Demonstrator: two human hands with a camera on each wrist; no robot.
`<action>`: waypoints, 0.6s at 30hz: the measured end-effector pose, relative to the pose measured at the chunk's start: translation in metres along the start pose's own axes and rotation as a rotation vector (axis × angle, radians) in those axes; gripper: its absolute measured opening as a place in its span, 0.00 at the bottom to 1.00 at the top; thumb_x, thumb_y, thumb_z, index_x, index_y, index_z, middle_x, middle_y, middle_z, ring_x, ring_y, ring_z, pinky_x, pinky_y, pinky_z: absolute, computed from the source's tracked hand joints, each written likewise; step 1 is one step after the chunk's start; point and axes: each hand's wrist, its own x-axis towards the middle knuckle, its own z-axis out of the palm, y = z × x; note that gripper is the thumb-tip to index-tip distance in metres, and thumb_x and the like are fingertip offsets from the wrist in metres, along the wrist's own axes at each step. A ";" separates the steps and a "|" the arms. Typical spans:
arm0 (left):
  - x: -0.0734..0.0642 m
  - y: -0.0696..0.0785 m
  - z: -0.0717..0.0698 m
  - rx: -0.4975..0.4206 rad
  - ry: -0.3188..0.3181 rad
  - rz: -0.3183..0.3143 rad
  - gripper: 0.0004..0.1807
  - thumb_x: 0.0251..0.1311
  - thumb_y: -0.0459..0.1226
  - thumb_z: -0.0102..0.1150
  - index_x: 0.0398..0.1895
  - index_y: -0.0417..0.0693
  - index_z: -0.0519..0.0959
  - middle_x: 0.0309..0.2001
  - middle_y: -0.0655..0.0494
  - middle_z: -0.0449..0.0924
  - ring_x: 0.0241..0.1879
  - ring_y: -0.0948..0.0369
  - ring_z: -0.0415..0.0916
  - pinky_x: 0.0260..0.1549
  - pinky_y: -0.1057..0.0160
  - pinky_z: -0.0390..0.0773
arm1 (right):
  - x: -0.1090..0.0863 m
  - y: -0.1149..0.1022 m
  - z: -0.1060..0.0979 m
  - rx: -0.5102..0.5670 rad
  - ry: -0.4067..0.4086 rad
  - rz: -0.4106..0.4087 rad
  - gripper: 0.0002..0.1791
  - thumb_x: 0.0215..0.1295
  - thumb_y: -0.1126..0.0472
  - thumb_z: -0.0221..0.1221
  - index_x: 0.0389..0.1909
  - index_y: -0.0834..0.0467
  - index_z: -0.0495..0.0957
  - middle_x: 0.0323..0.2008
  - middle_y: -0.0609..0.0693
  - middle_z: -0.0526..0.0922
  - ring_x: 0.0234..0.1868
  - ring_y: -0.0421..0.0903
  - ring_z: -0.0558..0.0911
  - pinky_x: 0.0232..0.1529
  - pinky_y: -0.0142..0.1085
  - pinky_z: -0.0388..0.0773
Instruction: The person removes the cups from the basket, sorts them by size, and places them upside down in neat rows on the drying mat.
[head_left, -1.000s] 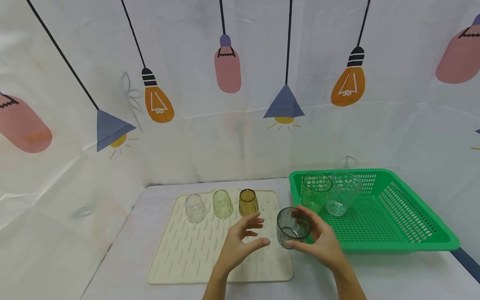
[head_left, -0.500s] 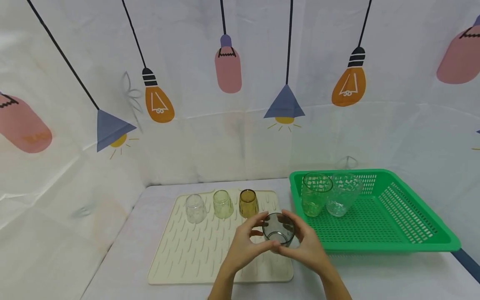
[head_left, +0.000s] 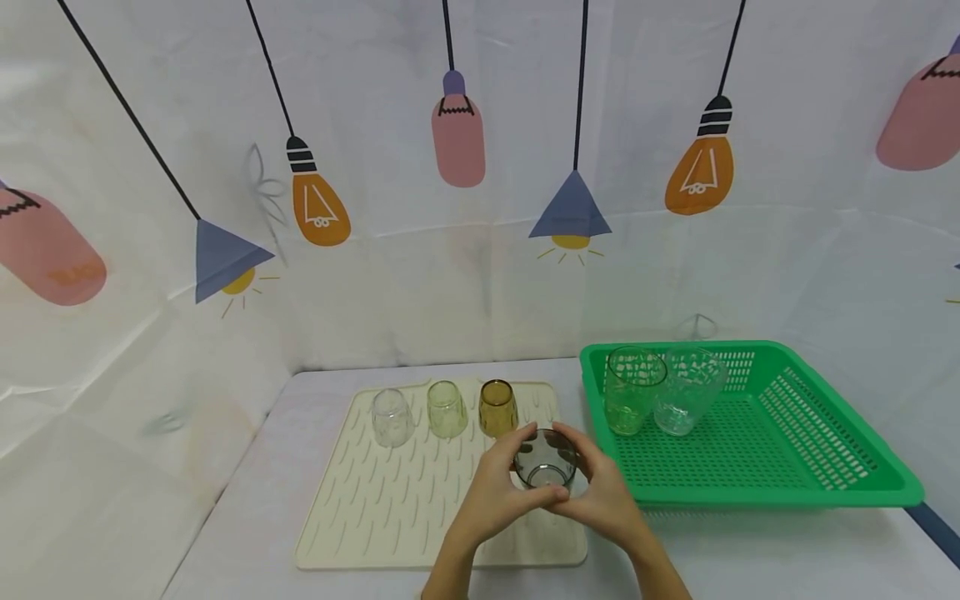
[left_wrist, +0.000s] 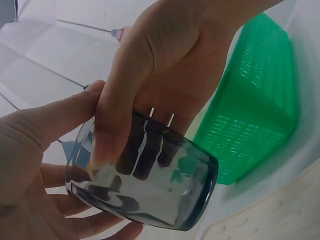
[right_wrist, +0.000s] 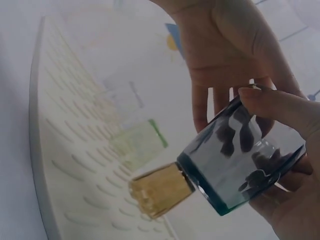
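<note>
A smoky grey drinking glass (head_left: 545, 461) is held between both hands above the right part of the cream ridged mat (head_left: 397, 517). My left hand (head_left: 495, 490) grips it from the left, and my right hand (head_left: 602, 498) grips it from the right. Both thumbs meet on its near side in the head view. Through its see-through wall, the left wrist view shows fingers behind the glass (left_wrist: 145, 175). On the mat's far part stand a clear glass (head_left: 392, 419), a pale green glass (head_left: 447, 410) and an amber glass (head_left: 498, 408), side by side.
A green plastic basket (head_left: 780, 492) stands to the right of the mat. Inside, at its left end, are a green-tinted glass (head_left: 632, 396) and a clear glass (head_left: 684, 396), the latter leaning. A white sheet printed with lamps (head_left: 405, 283) hangs behind the table.
My right hand has brought the grey glass leftward from beside the basket to above the mat. The left hand, earlier apart from the glass with fingers spread, now grips it too.
</note>
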 end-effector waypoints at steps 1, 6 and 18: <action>0.000 0.001 0.000 0.014 -0.001 0.000 0.42 0.47 0.44 0.72 0.65 0.37 0.65 0.60 0.45 0.72 0.54 0.54 0.72 0.46 0.57 0.79 | 0.000 0.000 0.001 -0.018 0.000 -0.001 0.42 0.41 0.71 0.72 0.61 0.69 0.65 0.53 0.64 0.76 0.53 0.45 0.77 0.55 0.28 0.73; 0.001 0.004 0.000 0.124 -0.010 -0.004 0.43 0.47 0.47 0.71 0.64 0.36 0.66 0.61 0.44 0.71 0.56 0.50 0.72 0.50 0.51 0.76 | 0.001 0.000 0.005 -0.101 0.005 -0.019 0.42 0.39 0.71 0.73 0.60 0.70 0.66 0.53 0.63 0.77 0.52 0.55 0.78 0.53 0.38 0.77; 0.004 0.011 0.001 0.346 -0.021 -0.007 0.39 0.47 0.49 0.71 0.60 0.38 0.70 0.58 0.46 0.73 0.55 0.49 0.73 0.51 0.51 0.76 | 0.003 -0.001 0.014 -0.366 0.009 -0.099 0.42 0.36 0.70 0.72 0.59 0.67 0.69 0.52 0.54 0.78 0.51 0.52 0.78 0.46 0.43 0.80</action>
